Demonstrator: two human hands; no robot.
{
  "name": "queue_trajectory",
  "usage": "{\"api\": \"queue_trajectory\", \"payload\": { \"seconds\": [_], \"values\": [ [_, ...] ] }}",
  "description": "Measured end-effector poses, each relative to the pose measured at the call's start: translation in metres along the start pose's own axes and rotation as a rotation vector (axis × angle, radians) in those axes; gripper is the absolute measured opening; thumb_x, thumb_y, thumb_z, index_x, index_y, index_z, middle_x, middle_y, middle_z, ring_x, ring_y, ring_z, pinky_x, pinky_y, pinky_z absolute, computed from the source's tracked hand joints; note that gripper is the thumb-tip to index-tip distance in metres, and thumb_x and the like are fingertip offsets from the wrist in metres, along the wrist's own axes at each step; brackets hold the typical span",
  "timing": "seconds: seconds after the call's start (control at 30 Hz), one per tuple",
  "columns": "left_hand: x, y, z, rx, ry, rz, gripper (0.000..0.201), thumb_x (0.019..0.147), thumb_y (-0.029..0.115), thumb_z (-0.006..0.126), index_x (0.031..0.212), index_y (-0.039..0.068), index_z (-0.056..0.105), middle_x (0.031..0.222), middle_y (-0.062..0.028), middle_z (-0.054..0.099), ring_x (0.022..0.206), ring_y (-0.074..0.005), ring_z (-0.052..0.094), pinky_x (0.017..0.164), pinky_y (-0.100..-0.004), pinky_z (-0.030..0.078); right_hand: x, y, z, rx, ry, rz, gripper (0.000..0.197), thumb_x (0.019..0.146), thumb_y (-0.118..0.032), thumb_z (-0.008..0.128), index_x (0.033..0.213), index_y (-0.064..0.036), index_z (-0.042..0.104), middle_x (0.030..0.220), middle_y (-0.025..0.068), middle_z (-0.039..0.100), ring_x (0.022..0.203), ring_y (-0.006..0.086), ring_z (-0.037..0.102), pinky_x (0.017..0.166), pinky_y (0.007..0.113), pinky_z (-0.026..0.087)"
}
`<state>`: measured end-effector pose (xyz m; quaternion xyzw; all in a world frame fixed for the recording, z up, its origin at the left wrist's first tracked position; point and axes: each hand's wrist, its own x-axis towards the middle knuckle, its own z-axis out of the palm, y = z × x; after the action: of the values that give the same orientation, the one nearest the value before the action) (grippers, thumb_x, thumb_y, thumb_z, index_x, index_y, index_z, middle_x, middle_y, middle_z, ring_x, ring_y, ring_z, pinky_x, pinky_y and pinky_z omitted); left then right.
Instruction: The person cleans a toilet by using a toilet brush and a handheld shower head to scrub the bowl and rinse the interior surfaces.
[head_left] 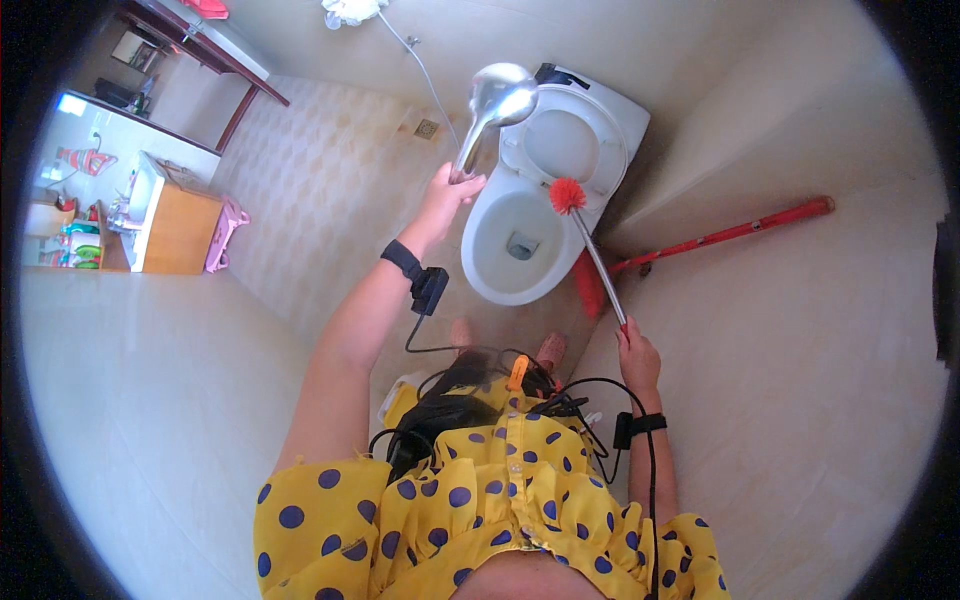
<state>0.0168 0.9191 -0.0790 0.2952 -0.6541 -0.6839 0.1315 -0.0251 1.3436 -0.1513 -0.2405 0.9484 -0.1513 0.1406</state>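
Observation:
My left hand (443, 210) is closed around the handle of a chrome shower head (502, 98), raised beside the toilet's left side. A thin hose (437, 92) runs from near the handle up toward the wall. In my right hand (639, 358) is a toilet brush (598, 262), gripped by the end of its metal handle. Its round red bristle head shows above the rear part of the bowl, in front of the raised lid (560, 143). The white toilet (480, 262) has its bowl uncovered, with a little water visible at the bottom.
A red long-handled tool (735, 236) leans at the right wall, its red lower end (591, 286) beside the toilet. A floor drain (427, 129) lies left of the toilet. Black cables (600, 382) hang around my waist and wrists. A wooden cabinet (182, 232) stands far left.

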Motion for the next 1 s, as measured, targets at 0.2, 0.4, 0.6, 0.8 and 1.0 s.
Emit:
{"api": "queue_trajectory", "payload": {
  "seconds": [0.2,0.4,0.6,0.8,1.0],
  "values": [
    [-0.018,-0.041,-0.028,-0.012,0.07,-0.115,0.032,0.08,0.025,0.071,0.093,0.004,0.05,0.084,-0.0022,0.053,0.075,-0.01,0.049,0.067,-0.0238,0.04,0.009,-0.004,0.035,0.142,-0.027,-0.095,0.038,0.093,-0.03,0.049,0.127,-0.0122,0.047,0.083,0.0188,0.064,0.075,0.038,0.063,0.062,0.049,0.048],
    [-0.015,-0.033,-0.027,-0.075,0.104,-0.102,0.03,0.081,0.023,0.071,0.091,0.004,0.05,0.08,-0.0004,0.051,0.07,-0.0087,0.046,0.064,-0.0237,0.037,0.119,-0.075,0.026,-0.041,-0.239,-0.285,0.034,0.095,-0.028,0.042,0.122,-0.0089,0.047,0.078,0.0202,0.064,0.077,0.0414,0.062,0.064,0.052,0.049],
    [-0.014,-0.029,-0.025,0.022,0.125,-0.147,0.028,0.08,0.021,0.071,0.087,0.006,0.049,0.077,0.0005,0.051,0.068,-0.0085,0.045,0.063,-0.0238,0.036,0.225,-0.07,0.1,-0.117,-0.173,-0.318,0.031,0.093,-0.031,0.044,0.116,-0.011,0.052,0.074,0.0162,0.064,0.068,0.0367,0.063,0.058,0.05,0.049],
    [-0.011,-0.045,-0.035,0.036,0.145,-0.176,0.029,0.079,0.024,0.072,0.088,0.005,0.051,0.077,0.0007,0.052,0.069,-0.0085,0.046,0.063,-0.0235,0.036,0.22,-0.076,0.098,-0.074,-0.236,-0.331,0.029,0.094,-0.029,0.042,0.112,-0.0087,0.051,0.082,0.0177,0.065,0.076,0.0366,0.064,0.062,0.049,0.049],
    [-0.01,-0.038,-0.028,0.009,0.133,-0.153,0.032,0.079,0.028,0.072,0.089,0.005,0.052,0.078,0.0013,0.052,0.07,-0.0083,0.047,0.062,-0.0232,0.037,0.232,-0.082,0.105,-0.033,-0.248,-0.232,0.028,0.093,-0.03,0.043,0.11,-0.0087,0.049,0.084,0.0194,0.065,0.08,0.0388,0.063,0.066,0.05,0.048]
  ]
}}
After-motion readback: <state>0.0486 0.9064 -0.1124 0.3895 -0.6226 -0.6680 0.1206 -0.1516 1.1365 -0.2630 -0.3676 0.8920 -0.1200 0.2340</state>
